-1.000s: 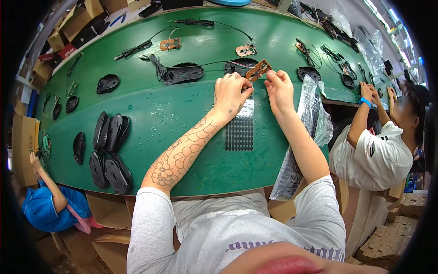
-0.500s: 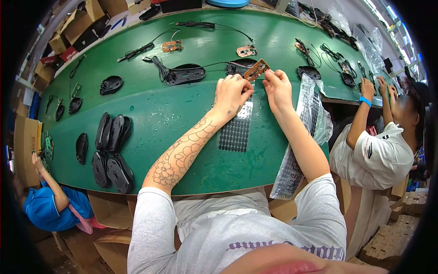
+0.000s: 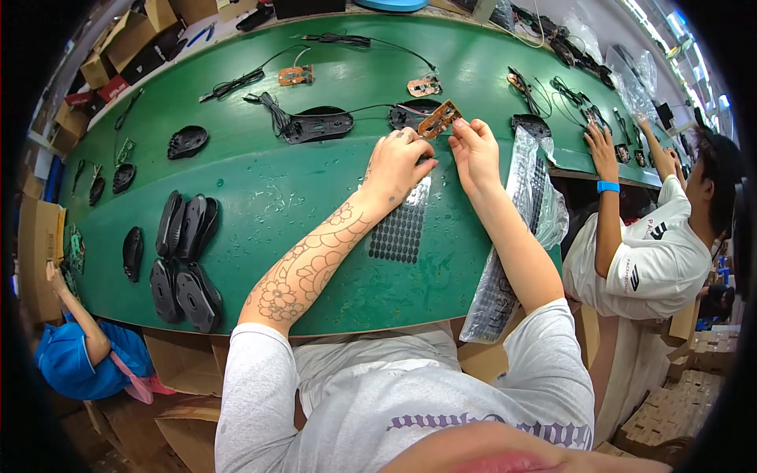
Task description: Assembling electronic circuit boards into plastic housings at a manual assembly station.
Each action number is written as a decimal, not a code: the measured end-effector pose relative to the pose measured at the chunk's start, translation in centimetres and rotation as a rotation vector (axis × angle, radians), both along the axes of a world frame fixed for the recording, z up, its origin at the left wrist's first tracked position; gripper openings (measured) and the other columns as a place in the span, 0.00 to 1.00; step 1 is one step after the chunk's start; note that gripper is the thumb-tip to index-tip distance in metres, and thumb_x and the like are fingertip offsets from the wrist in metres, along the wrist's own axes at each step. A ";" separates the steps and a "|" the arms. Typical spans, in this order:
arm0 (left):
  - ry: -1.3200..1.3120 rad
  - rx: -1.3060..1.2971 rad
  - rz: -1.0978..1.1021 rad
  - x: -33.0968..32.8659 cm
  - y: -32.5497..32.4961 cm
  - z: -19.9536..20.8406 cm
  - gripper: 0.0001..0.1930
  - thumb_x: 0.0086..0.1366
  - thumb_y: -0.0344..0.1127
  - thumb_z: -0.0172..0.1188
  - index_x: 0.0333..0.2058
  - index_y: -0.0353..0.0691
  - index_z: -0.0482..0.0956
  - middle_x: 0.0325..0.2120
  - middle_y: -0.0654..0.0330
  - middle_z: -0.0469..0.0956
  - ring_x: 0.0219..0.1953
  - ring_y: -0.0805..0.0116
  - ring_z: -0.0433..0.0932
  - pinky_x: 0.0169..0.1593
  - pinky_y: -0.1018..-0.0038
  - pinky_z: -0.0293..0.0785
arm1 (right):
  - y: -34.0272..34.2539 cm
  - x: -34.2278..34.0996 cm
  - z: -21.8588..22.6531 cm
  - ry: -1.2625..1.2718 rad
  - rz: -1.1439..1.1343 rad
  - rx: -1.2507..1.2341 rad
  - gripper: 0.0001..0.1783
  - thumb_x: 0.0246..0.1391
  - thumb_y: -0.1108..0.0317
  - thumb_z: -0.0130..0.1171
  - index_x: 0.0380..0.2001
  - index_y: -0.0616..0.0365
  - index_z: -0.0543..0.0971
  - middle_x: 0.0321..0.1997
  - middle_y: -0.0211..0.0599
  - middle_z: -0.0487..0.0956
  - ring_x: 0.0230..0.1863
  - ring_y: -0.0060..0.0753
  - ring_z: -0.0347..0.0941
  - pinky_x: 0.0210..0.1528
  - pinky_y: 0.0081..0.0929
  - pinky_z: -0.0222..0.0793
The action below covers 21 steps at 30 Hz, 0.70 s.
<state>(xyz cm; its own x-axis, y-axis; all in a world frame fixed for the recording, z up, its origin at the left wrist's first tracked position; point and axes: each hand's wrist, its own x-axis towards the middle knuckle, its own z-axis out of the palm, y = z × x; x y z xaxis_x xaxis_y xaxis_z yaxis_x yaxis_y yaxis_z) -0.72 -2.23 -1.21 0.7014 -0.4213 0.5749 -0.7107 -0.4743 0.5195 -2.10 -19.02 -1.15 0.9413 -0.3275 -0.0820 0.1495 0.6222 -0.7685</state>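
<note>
Since a second ago, the flat brown circuit board (image 3: 438,120) has moved only a little, but the clear sheet of small black dots (image 3: 397,229) has swung, its near end now more to the left. That board seems to be up over the green table (image 3: 453,276). With a small grip, the right hand (image 3: 478,155) pinches it near its right end. The left hand (image 3: 394,163) has its fingers curled close to the board's lower left end; whether they hold anything, one cannot tell.

The board might slip or twist, because the pinch looks to be at just one end. If the left hand snags the sheet, that could slide crooked.

The board's long side slants from lower left to upper right, so its far end points away and to the right. Just behind it sits a curved black plastic shell (image 3: 400,118); touching or not is unclear. Farther right lies a shiny clear plastic bag (image 3: 544,209).
</note>
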 end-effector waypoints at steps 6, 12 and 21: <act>0.181 -0.017 -0.088 0.0 0.4 0.3 0.07 0.52 0.32 0.67 0.30 0.41 0.80 0.29 0.63 0.74 0.33 0.64 0.73 0.40 0.70 0.70 | -0.2 0.1 -0.1 0.007 -0.002 -0.003 0.11 0.56 0.77 0.60 0.34 0.51 0.69 0.40 0.34 0.78 0.40 0.22 0.73 0.42 0.19 0.67; 0.158 -0.171 -0.211 -0.1 0.8 1.3 0.07 0.52 0.29 0.67 0.31 0.40 0.81 0.31 0.64 0.77 0.31 0.69 0.72 0.36 0.75 0.69 | -0.3 0.1 0.1 -0.005 0.042 -0.001 0.11 0.56 0.77 0.60 0.35 0.51 0.68 0.40 0.35 0.78 0.40 0.24 0.74 0.43 0.20 0.69; 0.444 -0.506 -0.012 1.3 3.5 3.3 0.06 0.55 0.26 0.64 0.33 0.40 0.83 0.29 0.68 0.79 0.26 0.78 0.68 0.30 0.83 0.65 | 1.3 -0.9 2.2 -0.019 0.185 -0.279 0.12 0.57 0.77 0.59 0.36 0.53 0.66 0.40 0.35 0.78 0.39 0.27 0.76 0.44 0.25 0.75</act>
